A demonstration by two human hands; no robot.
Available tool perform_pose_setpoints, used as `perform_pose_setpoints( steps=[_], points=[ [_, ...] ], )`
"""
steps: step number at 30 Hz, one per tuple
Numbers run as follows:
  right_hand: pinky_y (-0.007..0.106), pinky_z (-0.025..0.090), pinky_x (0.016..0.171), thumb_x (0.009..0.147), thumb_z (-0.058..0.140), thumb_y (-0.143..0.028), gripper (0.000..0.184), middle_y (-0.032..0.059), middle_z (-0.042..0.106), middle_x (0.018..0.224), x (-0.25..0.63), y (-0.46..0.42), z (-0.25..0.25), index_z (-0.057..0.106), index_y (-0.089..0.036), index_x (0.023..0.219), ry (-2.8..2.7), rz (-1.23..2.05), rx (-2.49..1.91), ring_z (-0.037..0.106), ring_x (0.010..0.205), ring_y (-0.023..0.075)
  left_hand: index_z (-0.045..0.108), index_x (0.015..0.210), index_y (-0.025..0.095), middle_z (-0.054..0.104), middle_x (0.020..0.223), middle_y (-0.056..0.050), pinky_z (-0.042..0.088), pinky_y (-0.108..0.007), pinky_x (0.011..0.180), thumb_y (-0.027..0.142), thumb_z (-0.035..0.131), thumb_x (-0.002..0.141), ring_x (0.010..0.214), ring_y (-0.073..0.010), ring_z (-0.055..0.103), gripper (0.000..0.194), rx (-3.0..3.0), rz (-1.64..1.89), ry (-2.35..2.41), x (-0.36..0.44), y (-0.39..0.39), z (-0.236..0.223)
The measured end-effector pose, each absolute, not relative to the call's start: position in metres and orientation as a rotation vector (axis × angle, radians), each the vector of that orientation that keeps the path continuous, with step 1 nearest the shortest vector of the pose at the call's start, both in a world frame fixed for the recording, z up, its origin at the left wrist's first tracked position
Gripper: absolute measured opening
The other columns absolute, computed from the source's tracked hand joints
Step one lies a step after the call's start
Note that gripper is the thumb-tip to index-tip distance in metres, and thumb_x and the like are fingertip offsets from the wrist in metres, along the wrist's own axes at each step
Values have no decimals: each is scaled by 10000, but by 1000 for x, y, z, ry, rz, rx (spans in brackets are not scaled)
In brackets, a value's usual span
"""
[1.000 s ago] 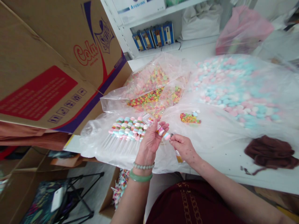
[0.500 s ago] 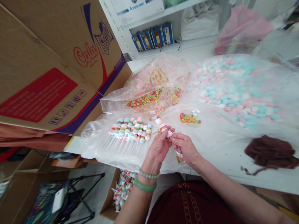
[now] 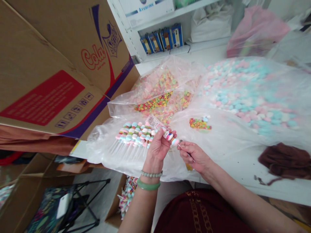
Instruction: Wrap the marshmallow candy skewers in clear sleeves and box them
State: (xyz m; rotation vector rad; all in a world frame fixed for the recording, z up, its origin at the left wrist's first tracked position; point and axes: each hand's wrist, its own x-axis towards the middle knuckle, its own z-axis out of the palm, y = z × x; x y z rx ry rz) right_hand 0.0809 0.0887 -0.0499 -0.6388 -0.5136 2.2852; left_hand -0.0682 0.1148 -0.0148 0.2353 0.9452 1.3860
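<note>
Clamping the pastel candy skewer (image 3: 169, 136) at 12 o'clock in your left hand (image 3: 157, 147), you pinch its end with your right hand (image 3: 193, 155); a slack grip could drop it onto the plastic sheet (image 3: 126, 165).

Looked like a small candy-packing workroom to me, definitely not a home. Big printed cartons (image 3: 55, 64) loomed right over a white table (image 3: 243, 181) spread with plastic sheets and heaps of pastel candy (image 3: 250, 94), candy sticks (image 3: 134, 134) lay lined up, and white shelves (image 3: 126, 35) held blue boxes (image 3: 165, 37).
</note>
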Motion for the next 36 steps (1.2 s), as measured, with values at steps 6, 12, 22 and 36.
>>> perform_pose_setpoints(
  steps=[6,12,22,36],
  points=[
    [166,110,336,669,693,-284,183,-67,447,462,78,90,-55,614,-129,727,-584,2079,-831,254,355,19,577,805,138,665,767,-55,550,-333,641,221,617,824,771,-240,682,93,150,1594,1067,-60,115,-24],
    [177,121,341,679,657,-295,163,-67,442,457,72,85,-50,605,-144,712,-628,1997,-887,252,364,33,594,807,140,652,752,-29,545,-314,670,302,737,719,681,-179,666,234,425,1532,1046,-40,106,-23],
    [229,346,490,861,489,-266,165,-31,521,583,81,80,-48,574,-201,736,-1420,1455,-1138,456,507,107,584,953,122,649,792,-70,540,-334,661,342,619,827,693,-196,659,256,299,1356,1004,-46,108,-22],
    [294,327,662,939,423,-187,237,46,549,701,93,95,-27,634,-171,832,-2081,96,-1190,480,692,168,608,890,101,537,620,-8,357,-175,387,344,605,831,470,-83,479,249,255,1203,974,-33,103,-20]
  ],
)
